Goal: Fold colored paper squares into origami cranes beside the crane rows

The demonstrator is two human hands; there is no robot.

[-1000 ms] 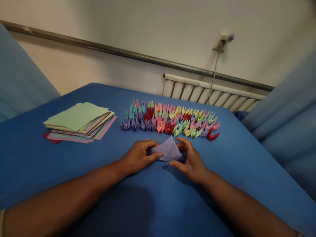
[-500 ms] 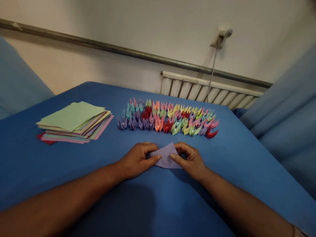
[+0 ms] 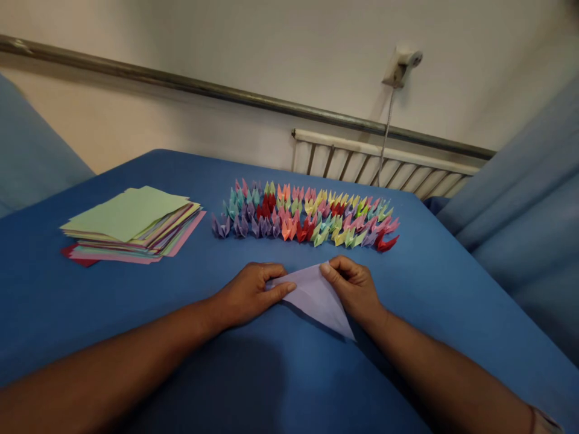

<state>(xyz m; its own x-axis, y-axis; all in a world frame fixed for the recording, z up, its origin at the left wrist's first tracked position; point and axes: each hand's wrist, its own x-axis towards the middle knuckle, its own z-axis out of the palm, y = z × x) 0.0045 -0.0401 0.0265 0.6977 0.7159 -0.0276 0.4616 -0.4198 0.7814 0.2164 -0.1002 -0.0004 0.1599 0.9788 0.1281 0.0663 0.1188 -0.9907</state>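
A lilac paper folded into a triangle lies on the blue table in front of me. My left hand presses its left corner down with curled fingers. My right hand pinches the paper's upper corner between thumb and fingers. The triangle's long point reaches down to the right, under my right hand.
A stack of coloured paper sheets sits at the left of the table. Several rows of small folded paper figures in many colours stand behind my hands. A wall rail, a radiator and blue curtains lie beyond.
The lilac paper has opened from a small folded shape into a larger triangle, its point swung down to the right. My right hand shifted to the upper corner.
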